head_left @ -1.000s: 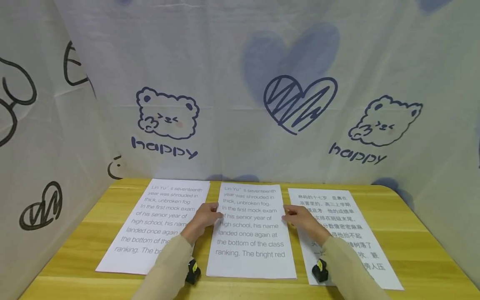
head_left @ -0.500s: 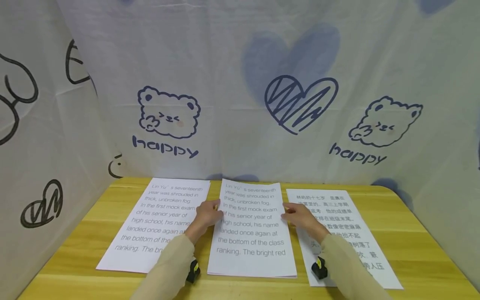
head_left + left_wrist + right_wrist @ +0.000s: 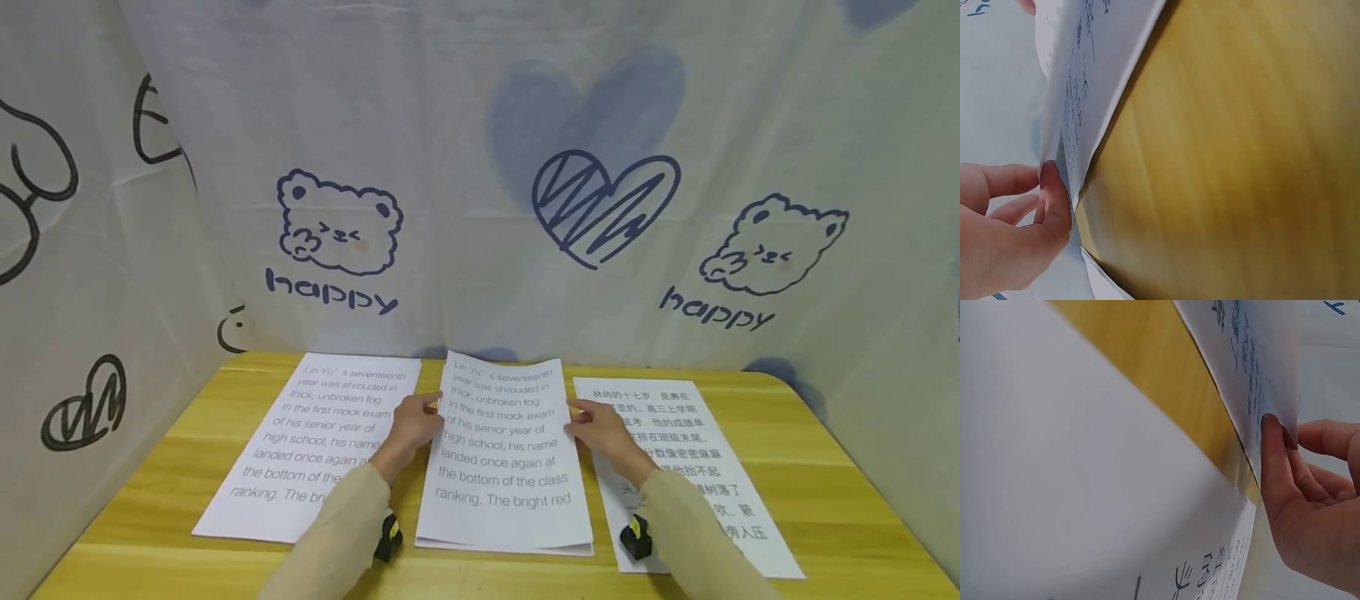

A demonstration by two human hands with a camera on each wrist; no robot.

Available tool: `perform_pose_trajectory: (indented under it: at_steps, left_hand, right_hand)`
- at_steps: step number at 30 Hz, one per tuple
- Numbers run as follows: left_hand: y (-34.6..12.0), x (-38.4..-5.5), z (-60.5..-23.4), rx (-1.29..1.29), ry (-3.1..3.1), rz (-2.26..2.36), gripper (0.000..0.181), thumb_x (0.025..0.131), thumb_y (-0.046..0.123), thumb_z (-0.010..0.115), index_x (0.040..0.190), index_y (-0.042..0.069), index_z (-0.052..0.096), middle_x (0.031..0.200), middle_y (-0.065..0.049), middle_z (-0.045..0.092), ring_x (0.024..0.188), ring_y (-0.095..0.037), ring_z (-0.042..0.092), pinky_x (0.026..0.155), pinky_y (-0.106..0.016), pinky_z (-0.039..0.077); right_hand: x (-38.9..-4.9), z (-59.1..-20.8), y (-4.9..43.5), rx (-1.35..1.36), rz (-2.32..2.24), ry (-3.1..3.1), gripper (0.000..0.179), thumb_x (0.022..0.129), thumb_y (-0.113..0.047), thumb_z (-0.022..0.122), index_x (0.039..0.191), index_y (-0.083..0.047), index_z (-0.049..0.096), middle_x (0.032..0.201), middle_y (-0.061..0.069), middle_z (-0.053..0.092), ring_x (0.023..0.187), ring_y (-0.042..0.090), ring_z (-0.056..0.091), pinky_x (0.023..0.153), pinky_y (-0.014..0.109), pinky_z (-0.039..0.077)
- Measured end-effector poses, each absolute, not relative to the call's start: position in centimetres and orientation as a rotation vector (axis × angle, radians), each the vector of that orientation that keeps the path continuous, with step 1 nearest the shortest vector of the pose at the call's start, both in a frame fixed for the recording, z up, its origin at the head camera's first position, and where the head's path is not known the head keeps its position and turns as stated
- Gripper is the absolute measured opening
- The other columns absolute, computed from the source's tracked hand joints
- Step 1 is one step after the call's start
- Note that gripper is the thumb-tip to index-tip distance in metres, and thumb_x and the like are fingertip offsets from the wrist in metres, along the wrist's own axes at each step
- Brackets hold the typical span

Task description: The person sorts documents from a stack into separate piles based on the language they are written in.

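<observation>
A white sheet of paper (image 3: 502,521) with large English print lies in the middle, its far part lifted and bowed. My left hand (image 3: 408,429) pinches its left edge between thumb and fingers, and my right hand (image 3: 602,429) pinches the right edge. Beneath it is another sheet (image 3: 1107,69), whose dark writing shows in the left wrist view through the gap under the raised paper (image 3: 1055,106). From the right wrist view, my right fingers (image 3: 1274,453) hold the raised sheet (image 3: 1282,381) above the writing.
To the left lies an English-printed paper (image 3: 247,517), partly under my left forearm. A Chinese-printed paper (image 3: 772,558) lies to the right, partly covered by my right arm. All rest on a wooden table (image 3: 847,517), backed by a white cloth (image 3: 465,167) with drawings.
Both hands have raised the middle sheet slightly; its top edge now curves upward, and the sheet beneath shows more along the near edge. The side papers stay put.
</observation>
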State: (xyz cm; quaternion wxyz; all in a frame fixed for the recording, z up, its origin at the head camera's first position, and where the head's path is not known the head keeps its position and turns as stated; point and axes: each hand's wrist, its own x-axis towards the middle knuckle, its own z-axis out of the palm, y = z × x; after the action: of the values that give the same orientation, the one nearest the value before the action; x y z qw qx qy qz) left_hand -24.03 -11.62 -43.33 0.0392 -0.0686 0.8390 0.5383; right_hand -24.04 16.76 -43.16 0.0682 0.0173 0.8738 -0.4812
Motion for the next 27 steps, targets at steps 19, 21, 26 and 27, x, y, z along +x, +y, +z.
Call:
perform_pose_trajectory:
  at_steps: [19, 21, 26, 27]
  left_hand:
    - [-12.8, -23.5, -43.3, -0.343, 2.127, 2.057, 0.047, 0.089, -0.005, 0.057, 0.136, -0.003, 0.051, 0.120, -0.024, 0.058, 0.093, -0.022, 0.059, 0.087, -0.034, 0.049]
    - [-12.9, -23.5, -43.3, -0.348, 2.078, 2.092, 0.047, 0.089, -0.006, 0.057, 0.136, -0.003, 0.051, 0.122, -0.025, 0.057, 0.092, -0.021, 0.060, 0.086, -0.033, 0.050]
    - [-13.1, -23.4, -43.2, -0.331, 2.022, 2.148, 0.047, 0.089, -0.007, 0.058, 0.136, -0.004, 0.051, 0.118, -0.024, 0.060, 0.083, -0.018, 0.062, 0.078, -0.029, 0.052]
    - [-13.1, -23.4, -43.1, -0.325, 2.022, 2.152, 0.047, 0.089, -0.007, 0.058, 0.136, -0.003, 0.051, 0.117, -0.024, 0.060, 0.082, -0.017, 0.062, 0.076, -0.028, 0.052]
  right_hand:
    - [-23.4, -42.5, 17.6, 0.251, -1.717, 2.429, 0.052, 0.090, -0.004, 0.062, 0.140, -0.003, 0.048, 0.108, 0.017, 0.064, 0.085, 0.020, 0.065, 0.066, 0.030, 0.054]
    - [-23.3, -42.3, 17.6, 0.254, -1.732, 2.417, 0.052, 0.090, -0.005, 0.062, 0.140, -0.003, 0.049, 0.110, 0.017, 0.064, 0.086, 0.020, 0.065, 0.067, 0.030, 0.055]
    - [-23.1, -41.9, 17.8, 0.247, -1.755, 2.405, 0.051, 0.091, -0.005, 0.061, 0.140, -0.003, 0.048, 0.111, 0.017, 0.064, 0.087, 0.020, 0.065, 0.068, 0.031, 0.055]
    - [-23.0, -41.8, 17.8, 0.244, -1.756, 2.404, 0.051, 0.091, -0.005, 0.061, 0.141, -0.003, 0.048, 0.112, 0.018, 0.064, 0.087, 0.020, 0.065, 0.068, 0.031, 0.055]
